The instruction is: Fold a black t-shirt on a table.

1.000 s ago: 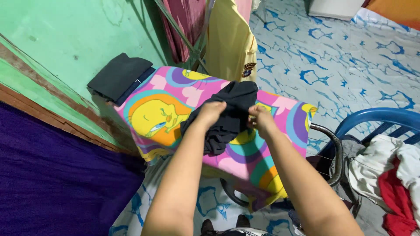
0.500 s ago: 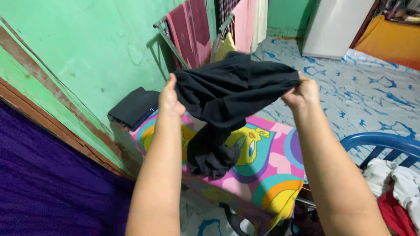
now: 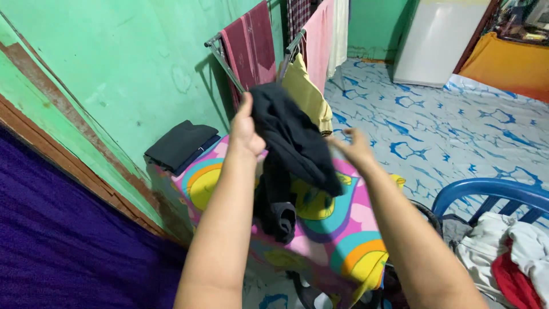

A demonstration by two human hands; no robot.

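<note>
Black cloth up in the air: the left hand (image 3: 246, 130) is raised with its fingers pinched shut on the top edge of a dark garment (image 3: 291, 154), which hangs down in a bunched fold over the desk (image 3: 349, 229). The garment's lower end dangles just above the bright cartoon-print cover (image 3: 203, 183), pink, yellow and teal; whether it touches the cover I cannot tell.

The right hand (image 3: 355, 147) is beside the garment on its far side, blurred, fingers spread wide and holding nothing. It sits just next to the hanging cloth, perhaps brushing it; the blur hides that.

At the back left corner of the desk, against the green wall (image 3: 126, 63), lies a folded dark stack (image 3: 180, 146), well apart from both hands.

Behind the desk stands a drying rack (image 3: 220, 51) with a maroon towel (image 3: 251, 43), a pink cloth (image 3: 320, 34) and a yellow shirt (image 3: 309, 94) hung on it.

Lower right, a blue chair (image 3: 492, 191) carries a heap of white and red clothes (image 3: 514, 252). The floor (image 3: 446, 120) is blue-and-white patterned, and a purple cloth (image 3: 68, 240) fills the lower left.
</note>
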